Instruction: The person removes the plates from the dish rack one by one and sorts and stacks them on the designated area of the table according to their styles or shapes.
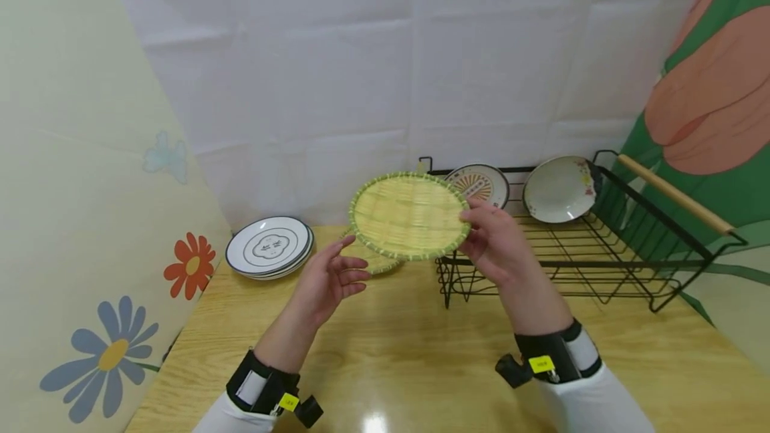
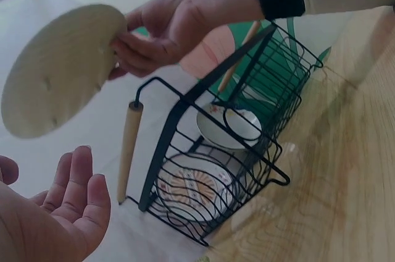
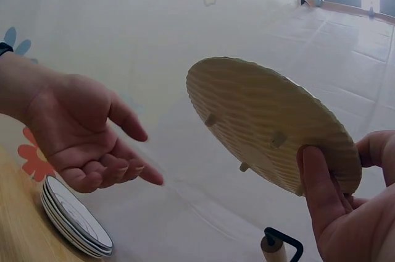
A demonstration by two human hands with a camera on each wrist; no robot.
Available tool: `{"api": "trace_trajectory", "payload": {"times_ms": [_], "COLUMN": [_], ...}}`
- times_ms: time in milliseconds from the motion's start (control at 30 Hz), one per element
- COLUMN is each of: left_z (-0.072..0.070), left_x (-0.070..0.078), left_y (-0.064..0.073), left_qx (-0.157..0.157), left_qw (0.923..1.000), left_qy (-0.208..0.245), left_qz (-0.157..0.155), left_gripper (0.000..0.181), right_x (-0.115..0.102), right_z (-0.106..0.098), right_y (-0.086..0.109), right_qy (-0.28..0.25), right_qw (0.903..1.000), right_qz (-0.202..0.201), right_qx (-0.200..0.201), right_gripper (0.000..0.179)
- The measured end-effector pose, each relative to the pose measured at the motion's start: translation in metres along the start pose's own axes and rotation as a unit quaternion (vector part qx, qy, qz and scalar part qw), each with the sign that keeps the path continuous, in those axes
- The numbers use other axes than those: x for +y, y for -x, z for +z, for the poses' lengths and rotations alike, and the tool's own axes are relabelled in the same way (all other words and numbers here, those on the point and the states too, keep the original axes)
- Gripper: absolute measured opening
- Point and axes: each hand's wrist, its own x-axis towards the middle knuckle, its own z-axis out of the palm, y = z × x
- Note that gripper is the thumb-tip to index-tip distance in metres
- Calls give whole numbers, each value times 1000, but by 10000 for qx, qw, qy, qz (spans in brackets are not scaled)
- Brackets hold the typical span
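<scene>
My right hand (image 1: 496,239) pinches the right edge of a round woven bamboo tray (image 1: 409,216), yellow with a green stitched rim. The tray is held up above the table, and its underside (image 3: 271,126) shows small feet in the right wrist view. Beside its left edge is my left hand (image 1: 333,279), palm turned up and fingers loosely bent. A gap separates that hand from the tray in both wrist views. Behind the held tray, a second woven tray (image 1: 385,266) lies on the table, mostly hidden.
A stack of white plates (image 1: 271,246) stands at the back left of the wooden table (image 1: 385,359). On the right, a black wire dish rack (image 1: 577,262) with wooden handles holds a patterned plate (image 1: 481,182) and a white floral bowl (image 1: 559,192). White cloth hangs behind.
</scene>
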Motion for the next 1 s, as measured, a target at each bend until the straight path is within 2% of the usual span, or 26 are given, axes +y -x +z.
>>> {"api": "trace_trajectory", "payload": {"times_ms": [200,333,500,667,867,1000], "left_z": [10,13,15,14,10,8], "left_x": [10,15,19,21,22,24], "left_y": [14,21,26,27,27,27], "left_qx": [-320,-570,-913,-998,-1111,-1078], "left_qw": [9992,9974,9923,9905,9889,9893], "left_qy": [110,69,57,67,87,46], "left_qz": [227,445,830,941,984,978], "left_gripper": [33,42,43,49,44,44], "right_x": [9,15,21,26,28,28], "right_z": [7,12,15,15,16,17], "right_y": [3,3,5,5,4,4], "right_qy": [177,244,378,491,503,589], "right_qw": [9993,9988,9983,9980,9977,9972], "right_qz": [32,96,176,181,236,205], "right_qx": [-322,-407,-395,-343,-377,-423], "right_gripper": [28,28,29,32,29,32]}}
